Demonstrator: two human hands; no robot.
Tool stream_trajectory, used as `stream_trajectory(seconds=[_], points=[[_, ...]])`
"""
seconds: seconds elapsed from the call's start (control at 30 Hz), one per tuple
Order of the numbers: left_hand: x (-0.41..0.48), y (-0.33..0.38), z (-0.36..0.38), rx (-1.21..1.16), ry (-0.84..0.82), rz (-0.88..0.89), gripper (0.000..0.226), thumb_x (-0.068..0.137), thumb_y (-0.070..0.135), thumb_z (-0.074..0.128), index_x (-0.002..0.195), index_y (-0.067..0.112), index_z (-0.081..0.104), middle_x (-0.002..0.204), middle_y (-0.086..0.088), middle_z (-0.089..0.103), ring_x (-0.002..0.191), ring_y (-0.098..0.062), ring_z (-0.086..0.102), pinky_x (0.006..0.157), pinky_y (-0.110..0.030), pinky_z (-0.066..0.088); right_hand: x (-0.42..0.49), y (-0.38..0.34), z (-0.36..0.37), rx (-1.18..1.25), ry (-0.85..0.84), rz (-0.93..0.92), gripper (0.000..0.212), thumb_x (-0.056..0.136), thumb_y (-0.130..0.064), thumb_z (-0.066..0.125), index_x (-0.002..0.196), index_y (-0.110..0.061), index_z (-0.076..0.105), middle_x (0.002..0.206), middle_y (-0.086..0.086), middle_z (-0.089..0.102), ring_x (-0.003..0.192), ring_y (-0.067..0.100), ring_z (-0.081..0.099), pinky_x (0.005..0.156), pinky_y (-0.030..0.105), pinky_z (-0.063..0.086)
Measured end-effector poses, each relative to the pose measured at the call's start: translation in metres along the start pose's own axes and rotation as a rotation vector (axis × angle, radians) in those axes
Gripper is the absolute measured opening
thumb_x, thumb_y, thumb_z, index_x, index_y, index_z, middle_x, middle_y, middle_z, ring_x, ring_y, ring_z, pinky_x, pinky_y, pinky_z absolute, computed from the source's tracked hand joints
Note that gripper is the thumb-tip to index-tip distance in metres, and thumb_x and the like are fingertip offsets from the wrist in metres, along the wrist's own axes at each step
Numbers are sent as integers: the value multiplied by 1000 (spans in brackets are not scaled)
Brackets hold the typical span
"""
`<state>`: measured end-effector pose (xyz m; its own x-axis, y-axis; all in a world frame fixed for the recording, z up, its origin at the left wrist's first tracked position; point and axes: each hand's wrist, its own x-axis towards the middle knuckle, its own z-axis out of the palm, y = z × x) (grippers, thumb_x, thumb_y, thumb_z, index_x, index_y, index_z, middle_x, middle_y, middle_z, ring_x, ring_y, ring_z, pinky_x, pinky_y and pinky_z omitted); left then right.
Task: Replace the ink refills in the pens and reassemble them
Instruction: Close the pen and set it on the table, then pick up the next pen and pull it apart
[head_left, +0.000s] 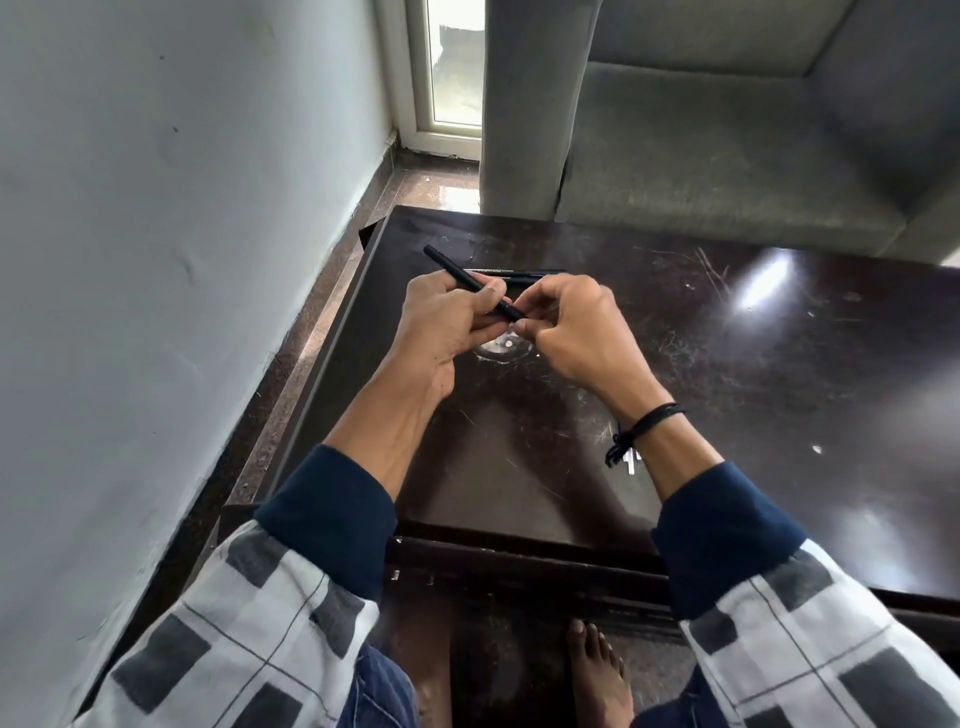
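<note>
A faint pale marking runs along one of the spare pens (519, 272) lying on the dark, scratched table (727, 364) just beyond the hands, but it is too small to read. The black pen (470, 280) is held above the table, slanting from its far end at upper left down to the near end between the two hands. The left hand (447, 322) has its fingers and thumb curled round the barrel in a closed grip. The right hand (571, 327), knuckles up and fingers bent tight, pinches the near end; whether that is the tip or a loose part cannot be told. A black cord (649, 418) circles the right wrist, and a small white piece (631, 462) lies on the table beside that forearm.
</note>
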<state>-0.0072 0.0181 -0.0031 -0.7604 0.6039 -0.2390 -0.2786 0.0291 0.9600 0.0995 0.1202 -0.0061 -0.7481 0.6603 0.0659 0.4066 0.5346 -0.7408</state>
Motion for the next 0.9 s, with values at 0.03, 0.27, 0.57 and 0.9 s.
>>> stream_trajectory(seconds=[0.03, 0.27, 0.57, 0.9], points=[[1, -1, 1, -8, 8, -3, 5, 91, 2, 68, 96, 0, 68, 86, -18, 73, 75, -23, 76, 66, -29, 62, 0, -1, 1, -23, 9, -9, 18, 86, -5, 75, 90, -22, 71, 82, -9, 68, 73, 3, 63, 75, 26, 52], [2, -7, 7, -86, 53, 0, 10, 91, 1, 68, 100, -3, 70, 93, -23, 73, 78, -23, 74, 69, -29, 63, -2, -6, 5, -90, 75, -55, 18, 88, -1, 71, 99, -15, 70, 100, -1, 68, 92, 16, 64, 84, 33, 53], [25, -5, -13, 19, 367, 185, 31, 80, 9, 83, 105, 9, 66, 90, -8, 72, 78, -12, 75, 75, -28, 62, 5, 9, 3, -186, 210, -62, 15, 93, -7, 67, 104, -16, 70, 108, 0, 61, 105, 23, 57, 83, 31, 44], [41, -13, -7, -229, 462, 99, 15, 81, -2, 80, 94, -2, 74, 87, -11, 75, 78, -19, 76, 74, -25, 62, 15, 17, 6, -91, 266, 54, 13, 94, -7, 67, 104, -13, 72, 111, 2, 63, 95, 21, 62, 79, 29, 43]])
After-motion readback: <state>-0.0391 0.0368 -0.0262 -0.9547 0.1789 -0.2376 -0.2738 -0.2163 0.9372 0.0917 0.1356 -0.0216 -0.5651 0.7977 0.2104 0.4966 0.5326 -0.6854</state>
